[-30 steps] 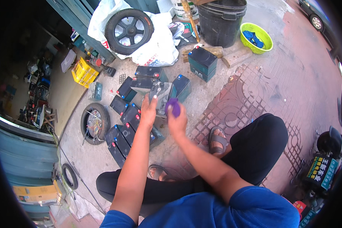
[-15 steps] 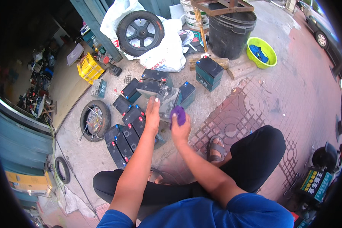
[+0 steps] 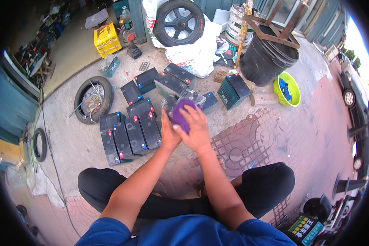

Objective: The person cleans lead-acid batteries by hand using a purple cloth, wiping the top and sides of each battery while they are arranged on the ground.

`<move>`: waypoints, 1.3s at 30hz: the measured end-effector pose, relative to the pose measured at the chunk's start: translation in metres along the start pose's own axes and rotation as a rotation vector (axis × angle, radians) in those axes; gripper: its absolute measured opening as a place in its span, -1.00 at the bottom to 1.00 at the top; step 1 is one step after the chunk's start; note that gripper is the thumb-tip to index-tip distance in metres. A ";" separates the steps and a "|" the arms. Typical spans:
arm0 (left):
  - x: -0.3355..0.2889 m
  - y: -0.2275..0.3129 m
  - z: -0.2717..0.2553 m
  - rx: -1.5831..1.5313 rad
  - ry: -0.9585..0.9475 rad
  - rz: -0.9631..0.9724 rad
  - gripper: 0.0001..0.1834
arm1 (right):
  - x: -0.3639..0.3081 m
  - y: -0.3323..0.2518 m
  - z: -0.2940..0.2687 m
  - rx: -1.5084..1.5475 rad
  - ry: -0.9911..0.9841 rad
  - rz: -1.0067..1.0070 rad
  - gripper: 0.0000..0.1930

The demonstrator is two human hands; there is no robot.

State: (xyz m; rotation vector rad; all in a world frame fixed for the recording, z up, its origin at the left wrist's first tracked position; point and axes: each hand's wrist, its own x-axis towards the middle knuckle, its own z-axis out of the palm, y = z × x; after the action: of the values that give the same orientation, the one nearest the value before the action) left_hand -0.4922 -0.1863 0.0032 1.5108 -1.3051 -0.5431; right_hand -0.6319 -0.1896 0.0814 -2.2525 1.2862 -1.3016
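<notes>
A dusty grey battery [image 3: 196, 97] stands in front of me, partly covered by a purple cloth [image 3: 180, 115]. My left hand [image 3: 169, 133] grips the battery's left side, fingers pointing up along it. Over the cloth lies my right hand [image 3: 197, 128], fingers spread, pressing it against the battery. The battery's near face is hidden by the cloth and both hands. Around it are several more dark batteries with red and blue terminals: a row [image 3: 136, 133] at the near left, a pair [image 3: 174, 80] behind, and another pair [image 3: 235, 90] standing upright to the right.
At the left lies a tyre [image 3: 93, 100] with wires inside it. Behind are a yellow crate [image 3: 106, 40], a red-and-black power tool [image 3: 132, 44] and a wheel [image 3: 179, 22] on white sacks. Far right stand a black bucket [image 3: 264, 61] and a green basin [image 3: 289, 100].
My right hand has moved left, onto the battery's near side, and the cloth is now spread under its fingers. My left hand stays at the battery's left side. The view has shifted.
</notes>
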 end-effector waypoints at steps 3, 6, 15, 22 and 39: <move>-0.001 -0.004 0.007 0.030 -0.011 0.057 0.21 | -0.004 0.004 0.003 -0.092 -0.084 -0.057 -0.51; 0.000 0.000 0.011 0.028 -0.005 -0.092 0.08 | 0.005 0.006 0.008 -0.068 -0.125 -0.086 -0.60; 0.002 0.029 0.009 0.097 -0.012 -0.176 0.28 | 0.098 0.076 0.033 -0.211 -0.021 -0.034 -0.80; 0.005 -0.002 0.005 0.000 0.073 -0.178 0.04 | 0.032 0.021 0.044 -0.106 0.060 -0.279 -0.69; -0.003 0.021 0.016 0.062 0.050 -0.112 0.25 | 0.077 0.046 0.014 -0.174 -0.091 -0.217 -0.70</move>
State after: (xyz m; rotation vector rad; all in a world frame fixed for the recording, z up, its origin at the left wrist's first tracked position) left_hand -0.5156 -0.1874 0.0150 1.6460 -1.2140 -0.5376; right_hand -0.6300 -0.2799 0.0920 -2.6017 1.1927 -1.1775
